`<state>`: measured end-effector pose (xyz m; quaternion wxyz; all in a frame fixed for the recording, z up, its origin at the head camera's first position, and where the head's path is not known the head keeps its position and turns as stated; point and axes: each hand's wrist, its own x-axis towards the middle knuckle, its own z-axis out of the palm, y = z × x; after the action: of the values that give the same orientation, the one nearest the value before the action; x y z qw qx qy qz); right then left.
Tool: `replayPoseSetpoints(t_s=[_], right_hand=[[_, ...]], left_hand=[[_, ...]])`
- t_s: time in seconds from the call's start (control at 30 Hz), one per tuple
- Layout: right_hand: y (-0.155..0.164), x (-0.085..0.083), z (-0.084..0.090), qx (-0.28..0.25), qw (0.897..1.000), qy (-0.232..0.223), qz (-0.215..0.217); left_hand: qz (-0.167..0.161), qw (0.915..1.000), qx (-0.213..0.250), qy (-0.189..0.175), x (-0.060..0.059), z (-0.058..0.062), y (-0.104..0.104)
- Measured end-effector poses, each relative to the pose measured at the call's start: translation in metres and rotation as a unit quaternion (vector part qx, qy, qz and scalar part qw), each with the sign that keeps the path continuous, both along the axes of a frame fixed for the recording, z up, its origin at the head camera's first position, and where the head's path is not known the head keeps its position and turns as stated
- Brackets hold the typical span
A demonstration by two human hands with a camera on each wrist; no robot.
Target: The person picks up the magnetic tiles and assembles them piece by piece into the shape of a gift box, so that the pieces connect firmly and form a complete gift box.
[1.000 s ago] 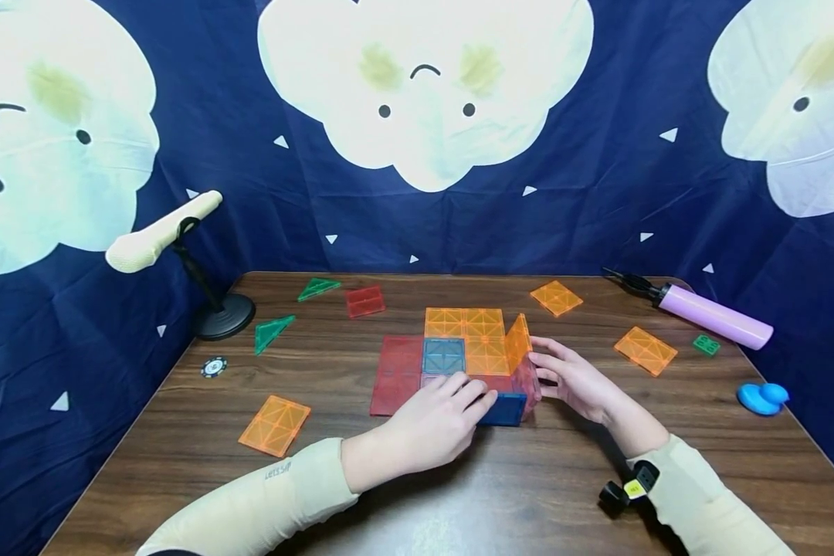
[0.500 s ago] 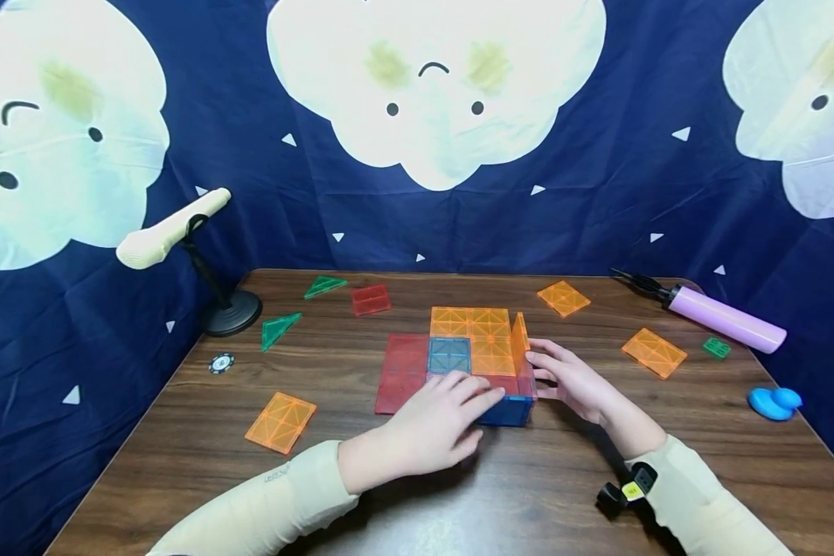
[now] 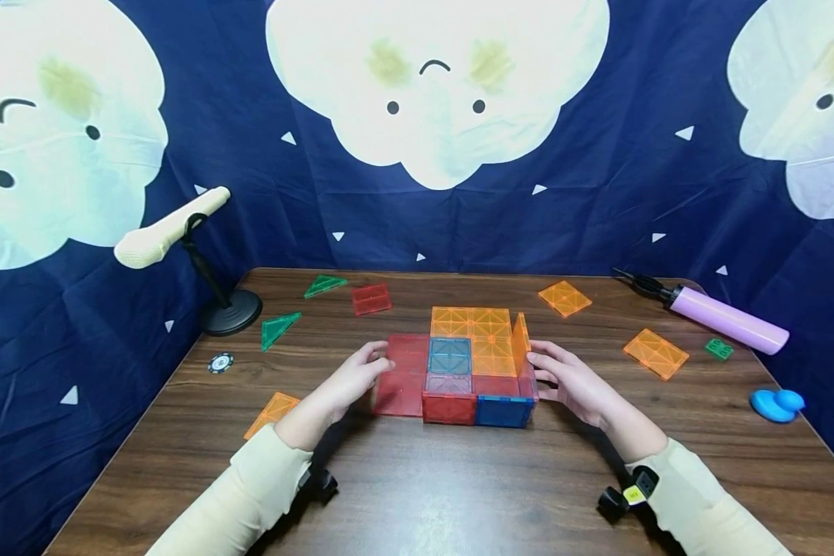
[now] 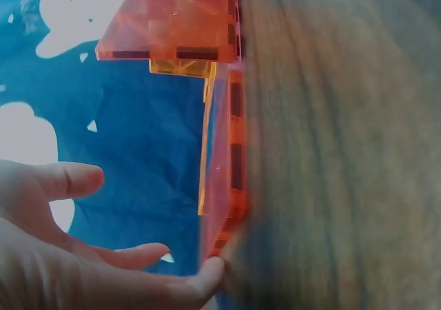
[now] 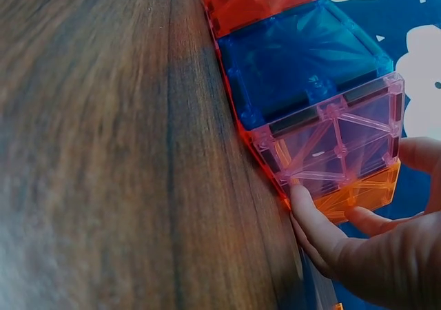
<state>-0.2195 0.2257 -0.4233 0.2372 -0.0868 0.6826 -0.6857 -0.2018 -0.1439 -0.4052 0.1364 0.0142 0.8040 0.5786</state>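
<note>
Translucent magnetic tiles form a half-built box (image 3: 459, 371) at the middle of the wooden table (image 3: 459, 494), with red, blue and orange squares lying flat and a red wall, a blue wall and an orange wall standing along its near and right sides. With relaxed fingers the left hand (image 3: 350, 380) touches the flat red tile (image 3: 399, 374) at the left edge. At the right side, the right hand (image 3: 573, 384) presses straight fingertips (image 5: 303, 207) against the upright pink and orange tiles. Loose orange squares (image 3: 656, 353) and green triangles (image 3: 276, 330) lie about.
</note>
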Motion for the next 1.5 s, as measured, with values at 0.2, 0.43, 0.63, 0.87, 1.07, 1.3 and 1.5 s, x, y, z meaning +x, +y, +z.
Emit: replayPoseSetpoints(t_s=[0.2,0.43,0.63,0.87,1.07,1.3,1.5], right_hand=[[0.001,0.000,0.001,0.004,1.000,-0.003,-0.003],[0.004,0.001,0.001,0.004,1.000,-0.009,-0.003],[0.004,-0.003,0.004,-0.004,1.000,-0.008,-0.001],[0.004,-0.007,0.006,-0.002,1.000,0.002,-0.003],[0.002,-0.008,0.004,0.008,1.000,0.014,-0.001],[0.003,-0.016,0.003,0.029,0.999,0.020,-0.017],[-0.001,-0.038,0.003,0.018,0.995,0.078,-0.052]], left_hand=[[0.050,0.9847,0.147,-0.080,-0.009,-0.002,-0.005],[0.055,0.9713,0.221,-0.068,-0.014,-0.003,-0.005],[0.004,0.9723,0.224,-0.066,-0.022,-0.002,0.002],[-0.039,0.9746,0.208,-0.075,-0.026,0.001,0.016],[-0.044,0.9812,0.174,-0.070,-0.022,-0.001,0.029],[0.000,0.9826,0.155,-0.102,0.023,-0.009,0.032],[-0.009,0.9621,0.249,-0.110,0.053,-0.008,0.038]])
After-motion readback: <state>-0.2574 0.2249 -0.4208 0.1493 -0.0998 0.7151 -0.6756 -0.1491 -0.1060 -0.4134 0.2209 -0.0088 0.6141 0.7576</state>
